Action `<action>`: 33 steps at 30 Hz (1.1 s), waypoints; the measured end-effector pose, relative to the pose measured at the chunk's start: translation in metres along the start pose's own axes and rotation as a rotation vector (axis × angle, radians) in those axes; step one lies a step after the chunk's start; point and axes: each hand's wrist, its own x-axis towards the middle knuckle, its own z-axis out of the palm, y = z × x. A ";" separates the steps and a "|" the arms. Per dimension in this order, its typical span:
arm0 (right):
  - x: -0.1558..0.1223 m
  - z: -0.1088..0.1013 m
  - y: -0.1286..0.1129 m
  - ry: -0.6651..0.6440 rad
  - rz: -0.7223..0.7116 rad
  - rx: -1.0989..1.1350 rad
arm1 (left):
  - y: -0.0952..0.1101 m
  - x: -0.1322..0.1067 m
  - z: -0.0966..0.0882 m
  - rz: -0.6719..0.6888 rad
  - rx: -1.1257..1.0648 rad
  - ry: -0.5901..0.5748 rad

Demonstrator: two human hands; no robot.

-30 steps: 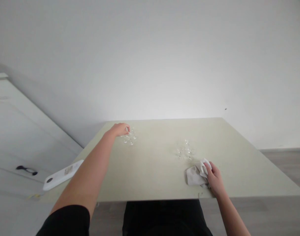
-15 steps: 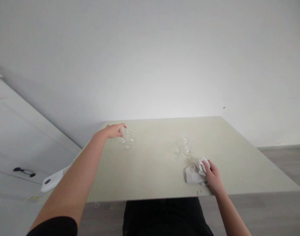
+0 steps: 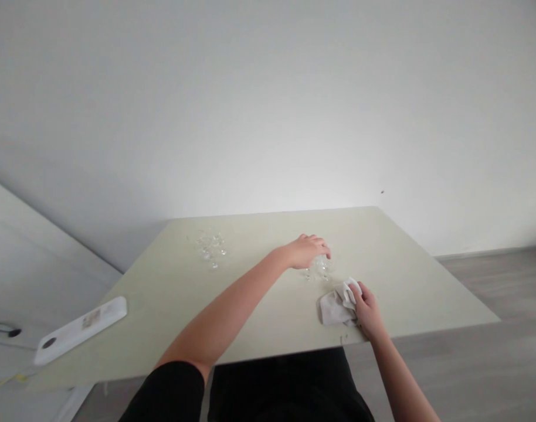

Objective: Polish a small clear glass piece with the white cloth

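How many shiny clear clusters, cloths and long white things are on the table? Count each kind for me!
Clear clusters: 2, one at the left, one by the left hand; their pieces are too small to count
Cloth, in the right hand: 1
Long white thing: 1
Total: 4

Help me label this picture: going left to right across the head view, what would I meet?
Black handle, long white object, left cluster of small clear pieces, left hand, light cloth, right hand.
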 end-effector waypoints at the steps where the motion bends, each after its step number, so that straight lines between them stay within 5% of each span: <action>1: 0.000 0.000 0.001 -0.005 -0.004 0.001 | 0.000 0.009 0.003 0.005 0.020 -0.024; 7: 0.002 -0.002 0.005 -0.033 0.008 0.028 | -0.005 0.026 0.007 -0.009 0.107 0.027; 14: 0.000 -0.001 0.000 -0.030 0.021 0.051 | -0.010 0.038 0.012 -0.040 0.145 -0.070; 18: 0.000 -0.002 0.000 -0.027 0.010 0.048 | -0.016 0.029 0.015 -0.030 0.053 -0.062; 22: -0.001 -0.003 0.000 -0.035 0.021 0.056 | -0.024 -0.027 0.020 -0.088 -0.059 0.086; 28: -0.001 -0.004 0.001 -0.055 0.039 0.016 | -0.032 -0.177 0.030 -0.443 -0.245 0.361; 33: 0.001 -0.003 0.004 -0.074 0.036 -0.014 | -0.047 -0.262 0.020 -0.810 -0.273 0.234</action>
